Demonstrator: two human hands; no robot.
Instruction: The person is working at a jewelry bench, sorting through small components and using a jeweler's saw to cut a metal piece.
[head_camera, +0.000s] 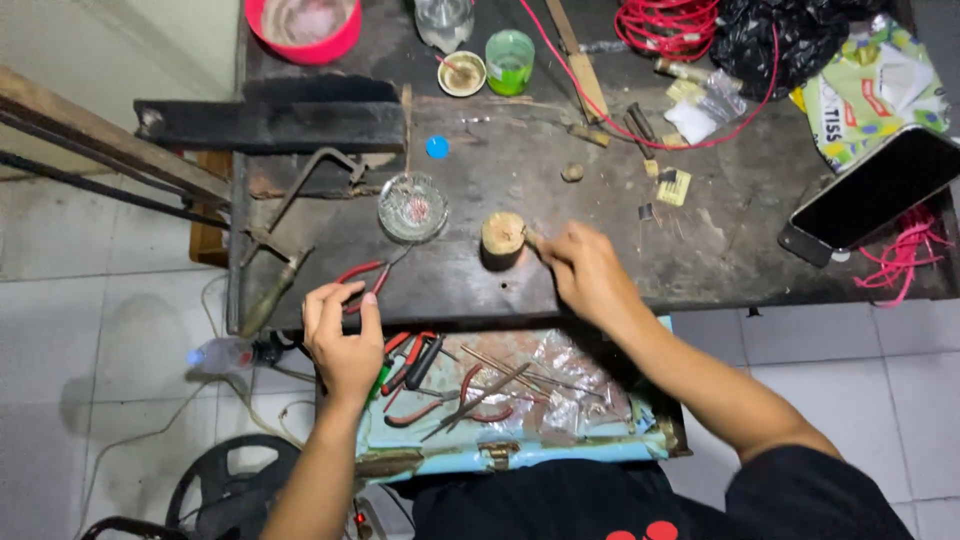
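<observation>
My left hand (343, 333) rests at the front edge of the dark workbench (700, 250), its fingers closed around red-handled pliers (360, 275) that lie on the bench. My right hand (585, 270) reaches over the bench to a short round wooden block (501, 238). Its fingertips pinch something small against the block's right side; the item itself is too small to make out. A round glass dish (412, 207) sits just left of the block.
An open drawer (560, 445) below the bench holds several pliers and thin tools. A saw frame (300, 190) lies left. A phone (875, 195), red wire coil (665, 22), pink bowl (302, 28), green cup (510, 62) and black bag (780, 35) sit around the bench.
</observation>
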